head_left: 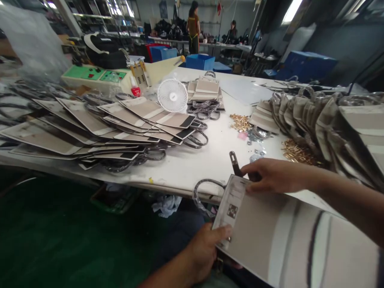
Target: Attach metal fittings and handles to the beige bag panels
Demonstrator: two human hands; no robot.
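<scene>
Across my lap and the table's edge lies an unfinished beige handbag panel (261, 224) with pale and dark bands and a looped, plastic-wrapped handle (199, 194). My left hand (207, 250) grips its near corner, thumb on top and fingers underneath. Close to that thumb a small square metal fitting (232, 211) sits on the panel's pale end strip. At the far edge, my right hand (267, 176) is closed around a short dark strap (235, 163), whose holed metal-looking end sticks up. The right thumb rests against the panel; part of the strap is hidden by the fingers.
Stacked bag panels (120, 124) cover the table's left side, and a row of bags (312, 112) stands at right. Gold-coloured hardware (297, 152) lies in piles. A white fan (172, 96), a green-topped machine (93, 76) and blue bins (200, 62) are farther back, with two people beyond.
</scene>
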